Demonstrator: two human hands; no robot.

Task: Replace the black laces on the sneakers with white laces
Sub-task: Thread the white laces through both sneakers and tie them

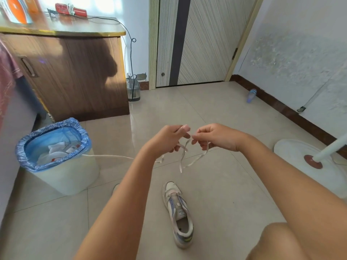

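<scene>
White flat lace (189, 162) is dangling in loops between both raised hands, left hand (170, 139) and right hand (216, 136) each pinching it; laceless sneaker (178, 212), tongue label seemingly unreadable, is lying below them.

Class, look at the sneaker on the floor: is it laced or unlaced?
Unlaced: the sneaker shows a bare tongue, while both hands hold the white lace above it.
</scene>
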